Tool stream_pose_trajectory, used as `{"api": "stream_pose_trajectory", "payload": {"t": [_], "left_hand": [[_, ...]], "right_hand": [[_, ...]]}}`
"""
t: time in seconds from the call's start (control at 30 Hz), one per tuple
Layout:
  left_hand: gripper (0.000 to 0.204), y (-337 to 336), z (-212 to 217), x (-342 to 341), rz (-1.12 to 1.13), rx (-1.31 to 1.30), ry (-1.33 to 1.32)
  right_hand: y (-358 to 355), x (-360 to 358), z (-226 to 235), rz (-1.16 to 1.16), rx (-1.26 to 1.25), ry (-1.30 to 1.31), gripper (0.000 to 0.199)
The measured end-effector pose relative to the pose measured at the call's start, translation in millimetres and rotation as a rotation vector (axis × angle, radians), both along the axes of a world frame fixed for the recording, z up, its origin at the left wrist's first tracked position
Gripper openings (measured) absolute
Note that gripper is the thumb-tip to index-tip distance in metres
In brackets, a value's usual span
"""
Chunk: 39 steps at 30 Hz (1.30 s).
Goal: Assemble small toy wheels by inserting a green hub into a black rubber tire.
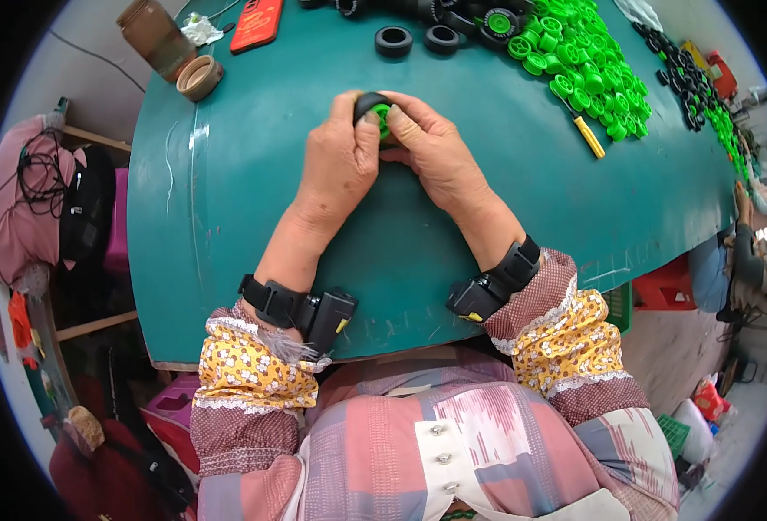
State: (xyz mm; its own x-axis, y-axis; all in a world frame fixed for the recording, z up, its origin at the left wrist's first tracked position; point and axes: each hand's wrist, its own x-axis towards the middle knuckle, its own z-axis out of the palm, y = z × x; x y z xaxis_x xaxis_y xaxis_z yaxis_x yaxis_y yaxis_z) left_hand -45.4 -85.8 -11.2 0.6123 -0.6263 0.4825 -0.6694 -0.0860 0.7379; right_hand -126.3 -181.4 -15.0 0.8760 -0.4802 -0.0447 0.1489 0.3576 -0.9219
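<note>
Above the middle of the green tabletop (244, 182), both hands meet around one small toy wheel. Its black tire (369, 102) shows at the upper left, and a bright green wheel hub (383, 122) shows inside it. My left hand (338, 161) is closed on the tire side, thumb pressing near the hub. From the other side my right hand (440, 156) grips the wheel, with its thumb on the green hub and its fingers curled behind. The fingers hide part of the wheel, so I cannot tell how fully the hub sits in the tire.
A heap of green hubs (587, 74) lies far right, a yellow-handled tool (588, 137) beside it. Loose black tires (394, 42) stand at the back. Back left are a red phone (256, 24), brown jar (153, 39) and round lid (199, 78). Another person's hand (743, 204) shows right.
</note>
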Motion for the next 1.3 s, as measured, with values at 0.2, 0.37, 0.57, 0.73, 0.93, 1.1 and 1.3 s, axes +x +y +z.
{"api": "stream_pose_trajectory", "payload": {"t": [0.2,0.37,0.57,0.73,0.93,1.1,1.3], "left_hand": [[0.028,1.7,7.2,8.2,0.008,-0.021,-0.389],[0.046,4.4,0.5,5.3,-0.073,-0.103,0.087],[0.034,8.2,-1.0,11.9,-0.363,-0.063,0.874],[0.024,5.4,-2.2,9.9,-0.205,-0.198,0.777],[0.021,-0.1,-11.2,13.7,-0.049,-0.144,0.191],[0.019,-4.1,-18.7,24.8,0.075,-0.342,0.332],[0.018,6.9,-11.1,32.4,0.184,-0.296,0.325]], "right_hand": [[-10.1,-4.2,-0.6,0.096,0.089,0.106,0.038],[-15.8,-4.5,-1.0,0.107,0.086,0.052,0.034],[-22.1,-10.9,6.5,0.18,0.068,0.003,0.034],[-21.6,-7.0,-0.3,0.178,-0.166,0.093,0.034],[-3.7,10.5,-1.2,-0.035,-0.117,0.054,0.032],[19.0,36.4,-9.4,-0.112,0.078,-0.064,0.028],[35.6,36.7,-4.8,-0.003,0.175,-0.045,0.028]]}}
